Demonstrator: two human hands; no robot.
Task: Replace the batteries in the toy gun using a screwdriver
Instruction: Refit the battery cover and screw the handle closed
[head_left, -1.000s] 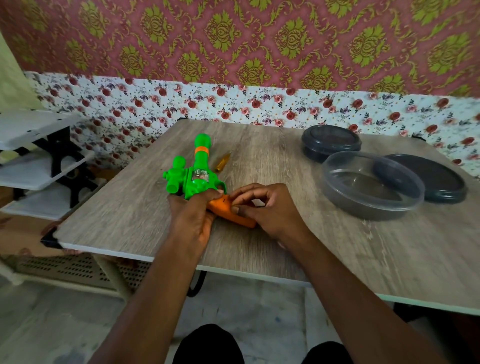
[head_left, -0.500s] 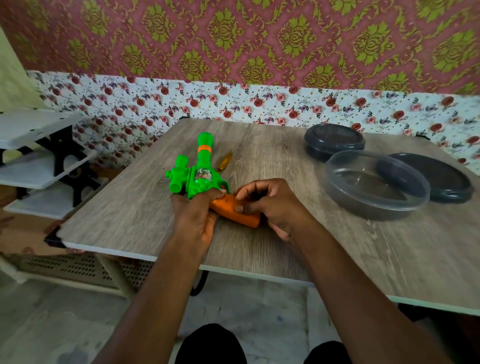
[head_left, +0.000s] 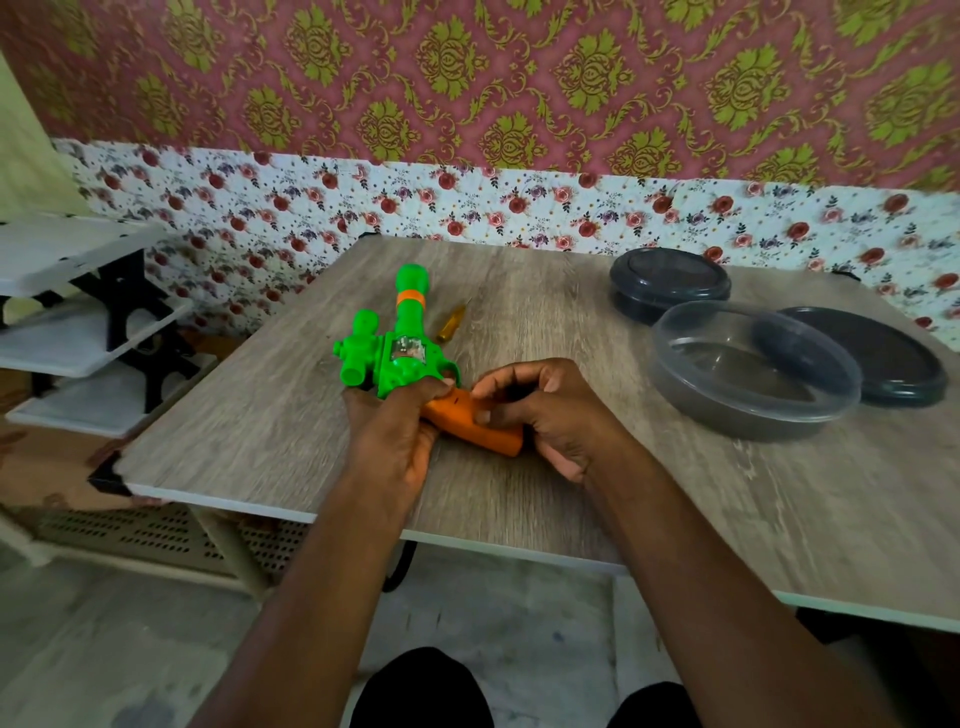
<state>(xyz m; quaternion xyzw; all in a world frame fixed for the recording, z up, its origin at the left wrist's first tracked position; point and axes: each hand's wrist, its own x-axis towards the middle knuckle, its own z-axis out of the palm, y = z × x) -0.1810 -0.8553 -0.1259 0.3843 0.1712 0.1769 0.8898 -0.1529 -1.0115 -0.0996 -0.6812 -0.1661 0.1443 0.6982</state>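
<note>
Since a second earlier, the right hand (head_left: 540, 415) has raised its fingers from lying flat across the orange grip (head_left: 454, 415) into an arch above it. The toy gun (head_left: 410, 358) and the left hand (head_left: 389, 441) have kept their places.

Nearest the viewer, both forearms reach forward over the front edge of the wooden table (head_left: 249, 415). The left hand grips the toy gun where the green body meets the grip, with its fingertips on the rear of the body. The right hand curls over the grip from the right and presses its thumb on the upper face. The toy gun lies on its side on the table, directly ahead of the hands and partly under them.

Its long axis runs away from the person, with the muzzle towards the far wall and tilted slightly right. The grip slants back to the right, and a scope lies along the barrel's left side. The hands hide the trigger and the grip's far edge.

Just right of the barrel, and apart from it, lies an amber-handled screwdriver (head_left: 451, 326) with its tip pointing away. Well to the right stand a clear-lidded tub (head_left: 753, 374), a dark lid (head_left: 904, 364) and, farther back, a dark tub (head_left: 670, 280). A white shelf (head_left: 52, 249) stands off the table's left, and patterned wallpaper (head_left: 467, 78) lies beyond.
</note>
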